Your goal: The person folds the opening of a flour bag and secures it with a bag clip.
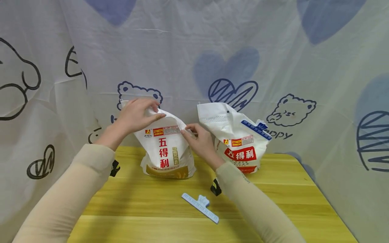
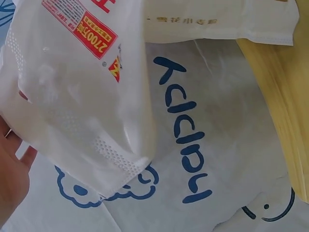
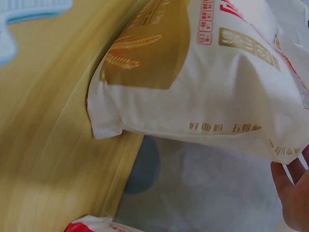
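A white flour bag (image 1: pixel 168 148) with red print and a gold base band stands upright at the back of the table. My left hand (image 1: pixel 136 114) grips its top edge on the left, thumb toward the front. At the top right, the right hand (image 1: pixel 202 141) pinches the same edge between thumb and fingers. The upper part of the bag slants down from left to right. In the left wrist view, the fingers (image 2: pixel 12 145) sit at the bag's rim, partly hidden by it. Fingertips (image 3: pixel 280 176) meet the bag's upper corner in the right wrist view.
A light blue sealing clip (image 1: pixel 200 207) lies on the wooden table (image 1: pixel 146 209) in front. To the right stands a second flour bag (image 1: pixel 218 123), its folded top held by a dark blue clip (image 1: pixel 255 130). A printed curtain (image 1: pixel 176 60) hangs close behind both bags.
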The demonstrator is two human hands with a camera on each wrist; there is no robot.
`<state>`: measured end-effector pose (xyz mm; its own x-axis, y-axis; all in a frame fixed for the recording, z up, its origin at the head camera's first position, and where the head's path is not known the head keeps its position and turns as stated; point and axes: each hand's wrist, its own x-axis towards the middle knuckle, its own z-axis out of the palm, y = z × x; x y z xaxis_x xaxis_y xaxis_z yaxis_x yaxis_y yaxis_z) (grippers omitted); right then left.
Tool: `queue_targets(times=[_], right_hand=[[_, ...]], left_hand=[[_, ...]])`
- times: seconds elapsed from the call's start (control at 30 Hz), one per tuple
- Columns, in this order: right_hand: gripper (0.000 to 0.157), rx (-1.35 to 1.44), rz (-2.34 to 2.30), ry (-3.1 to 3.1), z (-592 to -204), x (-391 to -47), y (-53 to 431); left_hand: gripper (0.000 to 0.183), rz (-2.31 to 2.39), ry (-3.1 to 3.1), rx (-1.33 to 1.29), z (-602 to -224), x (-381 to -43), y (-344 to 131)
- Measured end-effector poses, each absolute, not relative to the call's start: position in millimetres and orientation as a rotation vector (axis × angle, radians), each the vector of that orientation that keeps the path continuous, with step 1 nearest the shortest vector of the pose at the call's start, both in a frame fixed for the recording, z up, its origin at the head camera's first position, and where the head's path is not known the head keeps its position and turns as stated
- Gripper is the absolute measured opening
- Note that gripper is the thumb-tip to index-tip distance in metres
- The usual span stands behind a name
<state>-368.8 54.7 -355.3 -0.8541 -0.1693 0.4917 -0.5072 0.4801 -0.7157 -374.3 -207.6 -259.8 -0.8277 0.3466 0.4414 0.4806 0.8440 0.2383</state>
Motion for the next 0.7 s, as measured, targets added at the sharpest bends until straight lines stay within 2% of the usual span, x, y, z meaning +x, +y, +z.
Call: queue_targets(times=[0.33, 0.7], right_hand=[[0.022, 0.503, 1.412, -2.323, -354.5, -370.3, 47.2], [0.03, 0.53, 1.478, -2.243, -355.9, -371.5, 45.1]], left_hand=[[0.025, -0.485, -2.647, -0.591, -255.7, -379.6, -196.8], [0.03, -0.603, -2.641, -0.635, -262.6, -378.2, -195.1]])
